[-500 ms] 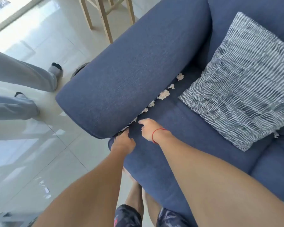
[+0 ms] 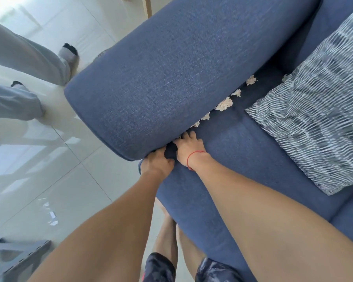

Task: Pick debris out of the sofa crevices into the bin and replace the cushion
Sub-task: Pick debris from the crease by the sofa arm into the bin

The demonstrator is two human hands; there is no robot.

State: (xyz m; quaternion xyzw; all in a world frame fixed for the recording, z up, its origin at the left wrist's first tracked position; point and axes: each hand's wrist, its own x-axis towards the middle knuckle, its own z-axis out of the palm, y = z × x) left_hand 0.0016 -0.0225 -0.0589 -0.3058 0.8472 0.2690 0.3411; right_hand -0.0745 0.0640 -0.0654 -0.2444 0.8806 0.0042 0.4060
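Knuckles bent, the left hand [image 2: 157, 162] tucks its fingers into the gap at the front corner of the blue fabric sofa seat [image 2: 243, 159]; whether they clasp anything is hidden. At far left, grey trouser legs [image 2: 25, 58] stand on pale glossy floor tiles [image 2: 49, 180]. Just beside the left hand, the right hand [image 2: 190, 148] lies unclenched, its straight fingers pushed under the padded blue armrest [image 2: 171, 74]. White crumpled paper scraps [image 2: 224, 104] line that crevice beyond it. The grey-and-white striped cushion [image 2: 318, 123] lies on the seat at right.

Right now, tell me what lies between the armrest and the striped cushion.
Head view: white debris scraps beside the armrest, then blue seat up to the cushion.
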